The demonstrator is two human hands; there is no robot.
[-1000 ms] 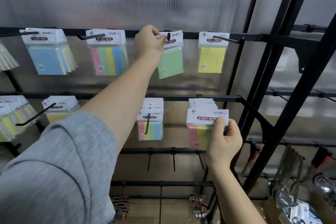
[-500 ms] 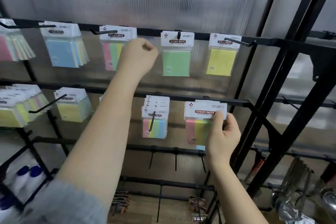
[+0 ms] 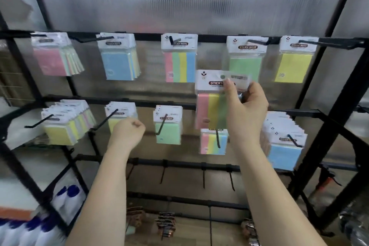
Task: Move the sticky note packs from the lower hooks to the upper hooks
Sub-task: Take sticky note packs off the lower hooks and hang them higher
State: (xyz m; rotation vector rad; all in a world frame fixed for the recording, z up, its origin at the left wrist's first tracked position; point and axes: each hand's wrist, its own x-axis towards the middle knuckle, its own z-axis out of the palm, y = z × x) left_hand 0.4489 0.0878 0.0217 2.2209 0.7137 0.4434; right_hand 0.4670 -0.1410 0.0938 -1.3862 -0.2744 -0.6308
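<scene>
My right hand (image 3: 246, 110) grips a multicolour striped sticky note pack (image 3: 211, 102) by its white header, held free in the air between the two rows of hooks. Directly below it, more striped packs (image 3: 213, 142) hang on a lower hook. Up on the top bar hang a striped pack (image 3: 179, 60), a green pack (image 3: 245, 62), a yellow pack (image 3: 295, 64), blue packs (image 3: 117, 60) and pink packs (image 3: 54, 56). My left hand (image 3: 128, 134) is a closed fist with nothing in it, low between the yellow packs (image 3: 117, 118) and the green packs (image 3: 168, 126) of the lower row.
Black rack bars and slanted frame posts (image 3: 337, 106) surround the display. Blue packs (image 3: 283, 142) fill the lower right hook, yellow packs (image 3: 65, 124) the lower left. Bare hooks (image 3: 203, 175) stick out of a third bar below. White bottles with blue caps (image 3: 65, 195) stand bottom left.
My right hand pulled the striped pack off the lower hook and raised it. My left hand left the upper green pack and dropped to the lower row. The view shifted left.
</scene>
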